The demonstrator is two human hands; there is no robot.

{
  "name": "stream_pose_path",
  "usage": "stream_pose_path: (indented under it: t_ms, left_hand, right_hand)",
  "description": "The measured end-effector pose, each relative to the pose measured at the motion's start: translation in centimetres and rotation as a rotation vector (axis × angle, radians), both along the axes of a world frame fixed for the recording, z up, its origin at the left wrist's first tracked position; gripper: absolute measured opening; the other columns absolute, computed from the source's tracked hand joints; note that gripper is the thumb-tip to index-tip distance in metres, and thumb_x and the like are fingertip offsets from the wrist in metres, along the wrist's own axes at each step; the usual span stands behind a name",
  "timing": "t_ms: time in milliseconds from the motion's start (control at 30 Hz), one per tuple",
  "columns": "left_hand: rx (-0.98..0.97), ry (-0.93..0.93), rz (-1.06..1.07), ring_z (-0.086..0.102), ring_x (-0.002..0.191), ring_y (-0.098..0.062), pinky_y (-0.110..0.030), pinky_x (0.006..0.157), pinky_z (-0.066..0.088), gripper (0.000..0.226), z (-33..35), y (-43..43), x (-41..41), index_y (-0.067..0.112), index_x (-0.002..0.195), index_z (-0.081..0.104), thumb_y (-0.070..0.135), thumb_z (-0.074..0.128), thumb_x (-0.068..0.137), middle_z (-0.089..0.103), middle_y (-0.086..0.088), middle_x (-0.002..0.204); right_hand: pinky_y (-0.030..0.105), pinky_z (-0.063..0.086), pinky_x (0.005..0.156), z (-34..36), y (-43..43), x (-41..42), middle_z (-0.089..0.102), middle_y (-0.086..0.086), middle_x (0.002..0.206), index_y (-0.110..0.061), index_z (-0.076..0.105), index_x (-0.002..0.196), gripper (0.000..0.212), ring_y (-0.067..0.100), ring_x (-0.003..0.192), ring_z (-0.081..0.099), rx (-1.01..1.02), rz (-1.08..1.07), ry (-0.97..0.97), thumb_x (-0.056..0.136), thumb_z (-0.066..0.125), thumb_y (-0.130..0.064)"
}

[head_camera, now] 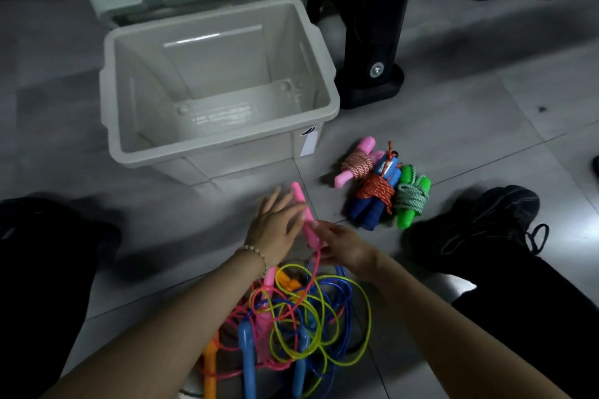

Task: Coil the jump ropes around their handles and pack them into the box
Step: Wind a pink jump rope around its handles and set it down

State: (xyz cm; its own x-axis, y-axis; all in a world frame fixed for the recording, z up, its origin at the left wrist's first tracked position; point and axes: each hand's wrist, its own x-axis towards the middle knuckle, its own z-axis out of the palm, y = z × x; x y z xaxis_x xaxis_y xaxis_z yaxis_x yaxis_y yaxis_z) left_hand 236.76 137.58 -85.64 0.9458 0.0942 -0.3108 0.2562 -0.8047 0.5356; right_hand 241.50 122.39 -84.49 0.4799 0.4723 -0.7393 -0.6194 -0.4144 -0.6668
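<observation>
- Step in hand: start of coiling one rope. Nothing is wound on the pink handle (302,211) yet, and no coil shows round it.
- Left hand (275,225): fingers (281,202) straight and spread, laid flat against the side of the handle. They steady it and do not grip it.
- Right hand (342,244): fingers curled in at the handle's lower end, apparently pinching it where the pink cord (319,254) leaves. Blur prevents a firmer finding.
- Location: the handle is held just above the floor (470,126), near the front wall of the box (223,143). Its cord trails down into the tangle of ropes (301,317) between the forearms.
- Next move, in my judgement: find the mating pink handle, draw the cord free of the yellow, blue and orange loops, then wrap it. Snagging is likely.
- Condition: the cords are thin, glossy and springy, and heavily interlaced.
- Three coiled ropes (377,186) lie on the floor to the right of the box, not yet packed. The box interior holds nothing visible.
</observation>
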Motion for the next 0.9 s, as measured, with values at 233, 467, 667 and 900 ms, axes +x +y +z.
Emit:
stream_pose_path:
  t_ms: [233, 467, 667, 900]
  left_hand:
    - [-0.006, 0.027, -0.142, 0.054, 0.106, -0.017, -0.033, 0.101, 0.037, 0.079, 6.8, 0.5, 0.5, 0.024, 0.102, 0.06, 0.077, 0.009, 0.074, 0.061, 0.004, 0.105]
    - [-0.405, 0.175, 0.22, 0.036, 0.042, -0.012, -0.022, 0.045, 0.031, 0.059, 17.1, -1.5, -2.2, 0.016, 0.06, 0.05, 0.064, 0.032, 0.089, 0.038, 0.001, 0.049]
    - [-1.003, -0.006, 0.666, 0.021, 0.035, -0.005, -0.013, 0.035, 0.017, 0.062, 26.6, -0.6, -4.9, 0.022, 0.064, 0.038, 0.081, 0.048, 0.05, 0.036, 0.01, 0.049]
    - [-1.009, -0.269, 0.606, 0.02, 0.036, -0.004, -0.014, 0.033, 0.02, 0.047, 34.2, 0.7, -9.5, 0.025, 0.062, 0.033, 0.049, 0.073, 0.064, 0.032, 0.008, 0.052]
  right_hand:
    - [0.018, 0.042, 0.044, 8.3, -1.2, 1.0, 0.059, 0.004, 0.067, -0.008, 0.056, 0.099, 0.033, 0.011, 0.044, 0.046, -0.001, -0.073, -0.068, 0.1, 0.039, -0.036]
    - [0.021, 0.04, 0.047, 17.2, -3.2, -1.2, 0.051, 0.005, 0.054, -0.017, 0.058, 0.074, 0.034, 0.014, 0.044, 0.042, 0.136, -0.134, -0.189, 0.094, 0.047, -0.042]
    - [0.02, 0.045, 0.063, 22.9, -6.2, -5.3, 0.048, 0.008, 0.067, -0.009, 0.061, 0.082, 0.024, 0.012, 0.061, 0.047, 0.26, -0.089, -0.339, 0.096, 0.049, -0.025]
    - [0.022, 0.044, 0.052, 28.3, -6.9, -8.9, 0.06, 0.003, 0.062, -0.007, 0.063, 0.079, 0.02, 0.005, 0.053, 0.054, 0.182, 0.004, -0.682, 0.095, 0.052, -0.01]
